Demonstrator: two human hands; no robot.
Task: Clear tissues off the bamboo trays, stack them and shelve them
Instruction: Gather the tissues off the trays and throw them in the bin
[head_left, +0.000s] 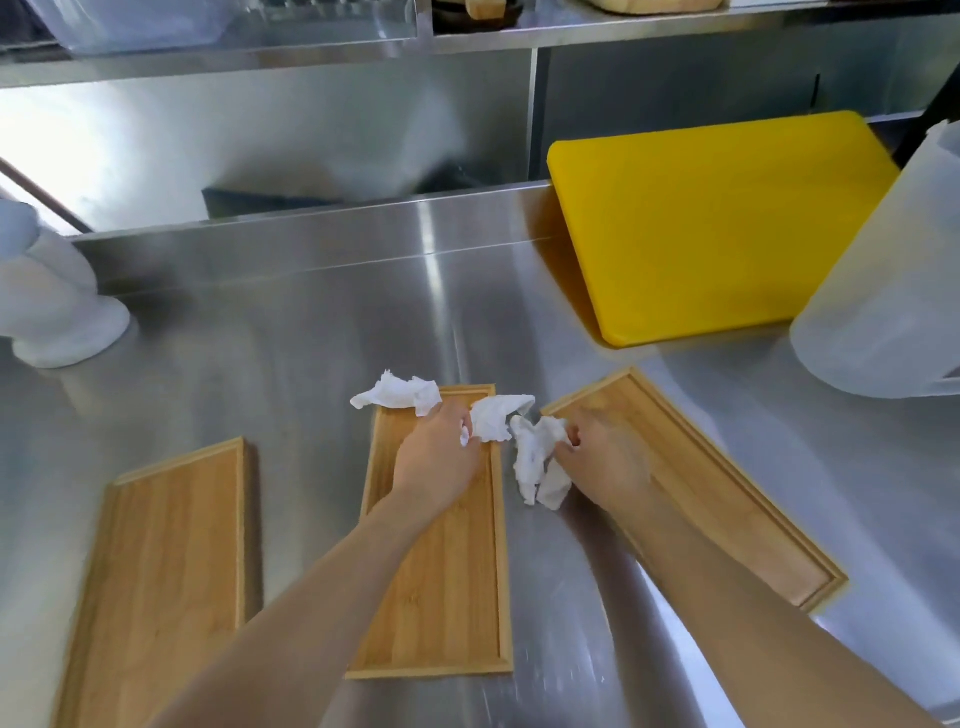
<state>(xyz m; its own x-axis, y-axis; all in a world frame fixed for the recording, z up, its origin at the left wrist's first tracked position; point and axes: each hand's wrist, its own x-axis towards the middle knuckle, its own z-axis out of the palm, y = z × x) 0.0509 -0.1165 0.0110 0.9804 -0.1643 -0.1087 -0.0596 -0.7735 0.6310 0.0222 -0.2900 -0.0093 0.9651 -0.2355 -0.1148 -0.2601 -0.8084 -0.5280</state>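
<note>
Steel counter (322, 332) held three bamboo trays, long axes running roughly away from the person: left tray (171, 561) bare, middle tray (441, 597), right tray (727, 499) angled. Yellow cutting board (717, 223) and a translucent jug (893, 291) sat beyond, clear of the work. Left hand (441, 457) was closed on crumpled tissue (405, 395) at the middle tray's far end; right hand (602, 457) pinched another wad (535, 462) between the two trays. Trays not yet stacked.

No legible text, label, brand or number anywhere in view.
</note>
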